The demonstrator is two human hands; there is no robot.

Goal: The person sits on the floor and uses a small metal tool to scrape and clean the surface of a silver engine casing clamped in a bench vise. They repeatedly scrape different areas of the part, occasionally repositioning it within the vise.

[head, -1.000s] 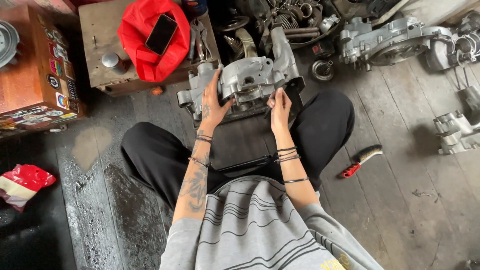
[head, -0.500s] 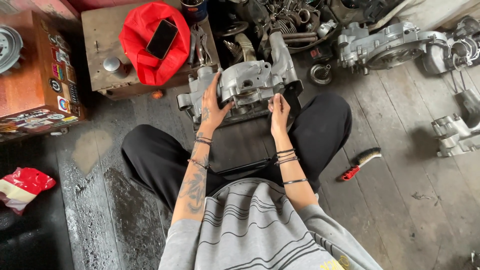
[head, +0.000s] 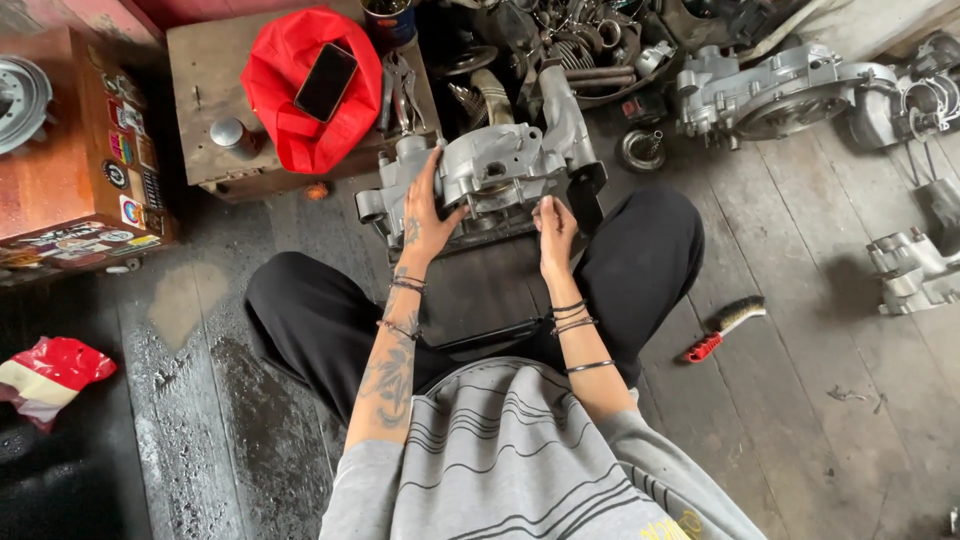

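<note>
Seated cross-legged on the plank floor, you grip one grey engine casing (head: pixel 500 175) between your knees: your left hand (head: pixel 428 215) is spread over its left side, your right hand (head: pixel 553 228) pinching its near edge. One red-handled wire brush (head: pixel 722 328) lies right; one phone (head: pixel 325 82) rests on a red cloth (head: pixel 290 120) beyond.

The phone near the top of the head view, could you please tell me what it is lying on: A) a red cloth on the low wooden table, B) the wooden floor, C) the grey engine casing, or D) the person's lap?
A: the dark phone lies flat on the red cloth, which sits on the low wooden table.
</note>
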